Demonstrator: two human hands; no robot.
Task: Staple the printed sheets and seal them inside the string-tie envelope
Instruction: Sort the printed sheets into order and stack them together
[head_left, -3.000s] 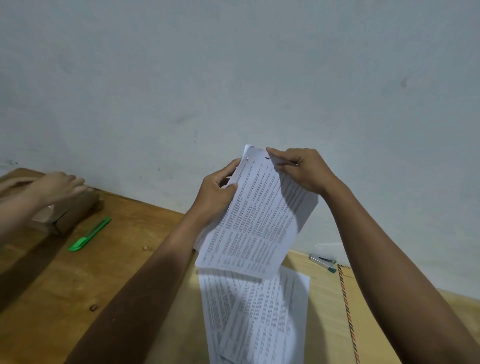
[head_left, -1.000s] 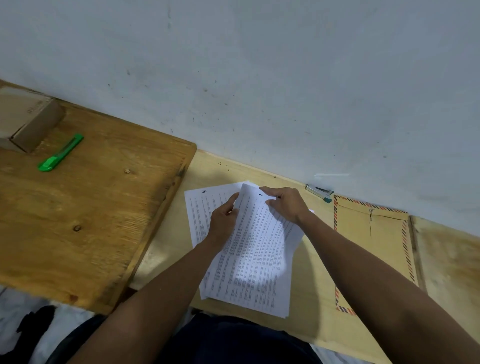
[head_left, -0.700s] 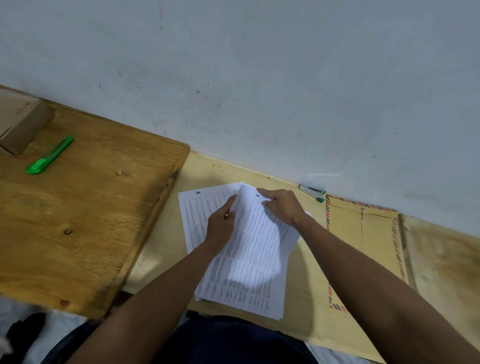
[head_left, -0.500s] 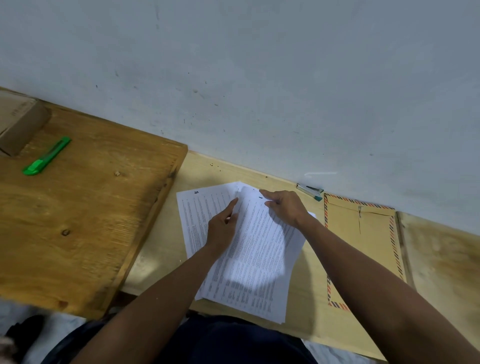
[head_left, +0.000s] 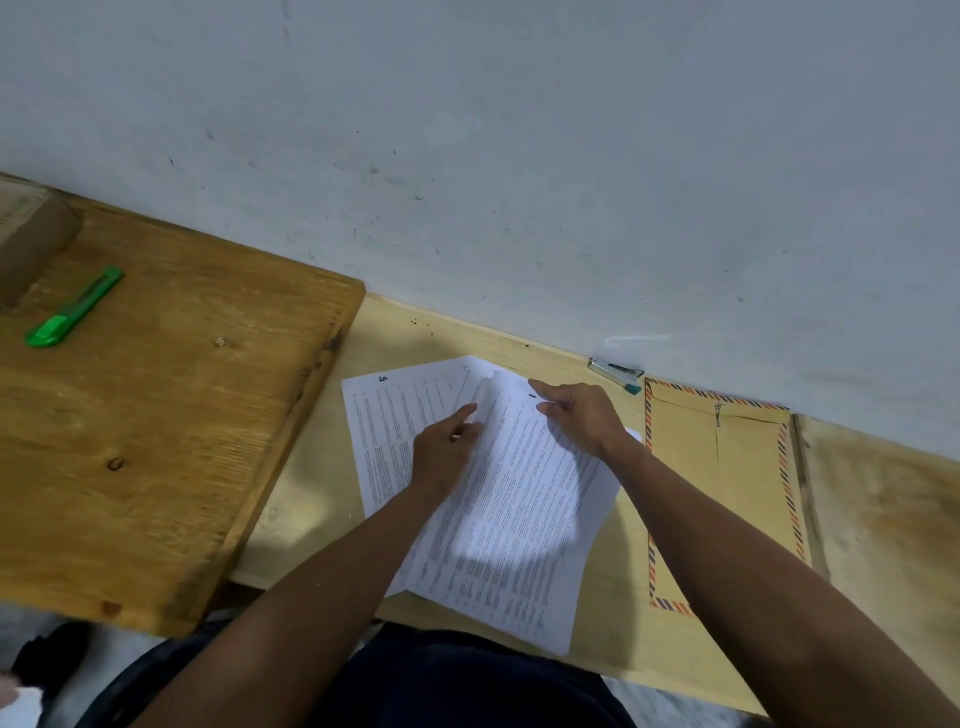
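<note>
Fingers first, since that's what I'm watching on the head cam: the left hand (head_left: 444, 457) has its index finger stretched out along the left edge of the top printed sheets (head_left: 519, 514), with the rest of the fingers loosely bent underneath. I honestly can't tell if the thumb is pinching that edge or just lying against it. The right hand (head_left: 582, 423) is up at the top right corner of the same bundle, fingers pointing left and curled down over the paper edge, looks like it's gripping the corner near a small dark mark.

That bundle sits tilted on the pale wooden table (head_left: 322, 499), its near end hanging a bit past the table's front edge over my lap. Under it, poking out to the left, is another printed page (head_left: 395, 431) lying flat, with a "5" printed near its top corner. So the paper is right under and between both hands, touching both.

The string-tie envelope (head_left: 727, 488) lies flat just right of the right wrist, striped border, flap end toward the wall. A little stapler (head_left: 615, 373) sits against the wall (head_left: 519, 156), just beyond the right hand's fingertips and not touched.

Off to the left there's a darker wooden board (head_left: 156, 426) with a green utility knife (head_left: 72, 307) on it and a cardboard box (head_left: 26, 244) at the far corner.
</note>
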